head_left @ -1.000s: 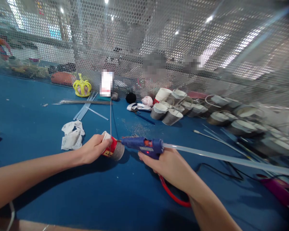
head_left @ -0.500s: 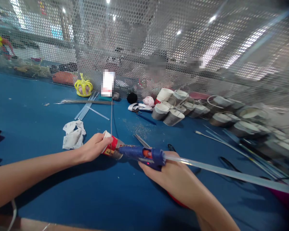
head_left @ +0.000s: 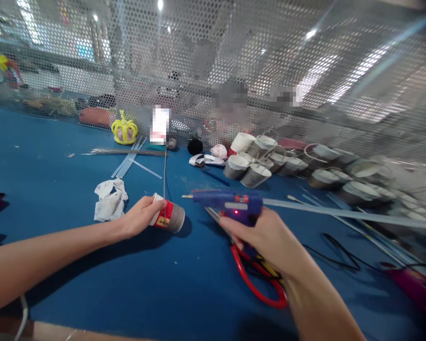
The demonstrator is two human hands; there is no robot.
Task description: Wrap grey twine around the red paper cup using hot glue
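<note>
My left hand is closed round a red and white paper cup tilted on its side, its lower end wrapped in grey yarn. A strand of grey yarn runs from the cup back to a small grey ball. In my right hand is a blue glue gun with a red light on, its nozzle pointing left, apart from the cup. A long clear glue stick sticks out of its back. Under the right hand lie red-handled scissors, partly hidden.
Several yarn-wrapped cups crowd the right back. A crumpled white piece lies left of the cup. Glue sticks, a yellow crown and a black yarn ball sit before the perforated metal screen. A black cable lies right.
My right hand has drawn the glue gun away from the cup, to the right and slightly up. The cup's yarn-wrapped end and the scissors' red handles now show. My left hand stays nearly still.
</note>
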